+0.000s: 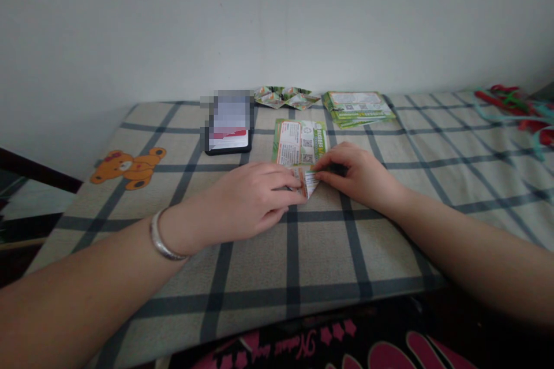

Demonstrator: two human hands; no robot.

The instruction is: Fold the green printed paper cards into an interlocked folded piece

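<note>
A printed green and white paper leaflet (pixel 299 143) lies on the checked tablecloth (pixel 259 253) in front of me, its near end folded into a point. My left hand (pixel 246 202), with a silver bangle on the wrist, rests curled on the cloth with its fingertips pressing the folded corner. My right hand (pixel 357 173) meets it from the right, fingers pinched on the same fold. The near part of the leaflet is hidden under both hands.
A black phone (pixel 228 127) lies behind my left hand. Folded paper pieces (pixel 283 97) and a stack of leaflets (pixel 358 106) sit by the white wall. Red and green ribbons (pixel 519 106) lie far right. A bear print (pixel 130 167) marks the cloth's left side.
</note>
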